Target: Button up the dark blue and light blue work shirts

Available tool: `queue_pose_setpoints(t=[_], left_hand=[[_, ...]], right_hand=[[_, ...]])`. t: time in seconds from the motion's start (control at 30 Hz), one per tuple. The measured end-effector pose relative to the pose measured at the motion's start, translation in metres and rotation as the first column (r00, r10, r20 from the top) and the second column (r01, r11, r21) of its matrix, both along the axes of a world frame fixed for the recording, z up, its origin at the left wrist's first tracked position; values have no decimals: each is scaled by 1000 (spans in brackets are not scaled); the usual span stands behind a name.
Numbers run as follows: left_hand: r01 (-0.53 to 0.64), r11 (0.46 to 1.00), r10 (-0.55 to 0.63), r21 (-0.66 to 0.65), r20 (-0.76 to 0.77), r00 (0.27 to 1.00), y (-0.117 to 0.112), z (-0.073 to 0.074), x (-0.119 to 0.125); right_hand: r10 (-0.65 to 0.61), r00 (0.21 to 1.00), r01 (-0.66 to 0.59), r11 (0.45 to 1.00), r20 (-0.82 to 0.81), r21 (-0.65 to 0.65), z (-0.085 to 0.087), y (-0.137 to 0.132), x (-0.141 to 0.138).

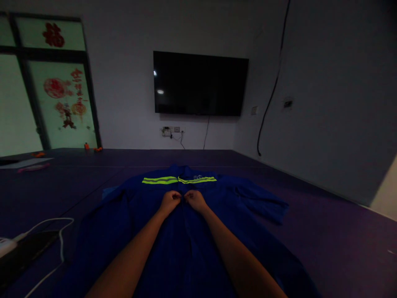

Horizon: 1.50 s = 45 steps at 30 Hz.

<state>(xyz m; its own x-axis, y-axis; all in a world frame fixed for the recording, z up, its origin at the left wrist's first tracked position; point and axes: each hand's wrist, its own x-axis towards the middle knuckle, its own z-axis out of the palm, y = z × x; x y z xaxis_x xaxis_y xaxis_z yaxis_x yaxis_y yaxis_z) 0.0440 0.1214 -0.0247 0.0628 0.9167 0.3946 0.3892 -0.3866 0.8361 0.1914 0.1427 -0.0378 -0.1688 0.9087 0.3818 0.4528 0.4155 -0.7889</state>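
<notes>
At far left, a thin white cable [62, 244] loops over the dark purple floor [341, 240]. My left hand [170, 202] pinches the front opening of a blue cloth jacket [187, 236] with yellow-green reflective strips [159, 180], spread on the floor under my forearms [138, 250]. Just beside it, my right hand [196, 200] pinches there too, a sleeve [260, 203] lying further right.

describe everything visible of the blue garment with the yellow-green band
The dark-blue, cloth-looking garment lies spread front up on a purple surface, its collar at the far end. A grey-lined yellow-green band crosses it below the collar; small white markings near the band's right part are unreadable. One sleeve juts right. The left hand and right hand pinch at its middle; whether it is fastened is unclear.
</notes>
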Motion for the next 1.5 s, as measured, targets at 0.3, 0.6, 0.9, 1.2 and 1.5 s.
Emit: queue_pose_setpoints(t=[0.3, 0.6, 0.9, 1.2, 1.5], left_hand=[[18, 1000, -17, -6, 53, 998, -1, 1, -2], [13, 998, -5, -65, 121, 993, 0, -3, -4], [62, 995, -51, -82, 132, 990, -4, 1, -3], [78, 989, -36, -126, 305, 952, -2, -1, -2], [122, 983, -67, -137, 348, 935, -1, -1, -3]], right_hand=[[59, 993, -65, 996, -106, -53, 2, -2, 0], [66, 988, -74, 996, -137, -57, 0, -1, 0], [53, 997, -52, 999, -59, 10, -2, 0, 1], [14, 985, -32, 994, -170, -103, 3, -3, -1], [7, 986, -26, 993, -165, -112, 3, -4, -1]])
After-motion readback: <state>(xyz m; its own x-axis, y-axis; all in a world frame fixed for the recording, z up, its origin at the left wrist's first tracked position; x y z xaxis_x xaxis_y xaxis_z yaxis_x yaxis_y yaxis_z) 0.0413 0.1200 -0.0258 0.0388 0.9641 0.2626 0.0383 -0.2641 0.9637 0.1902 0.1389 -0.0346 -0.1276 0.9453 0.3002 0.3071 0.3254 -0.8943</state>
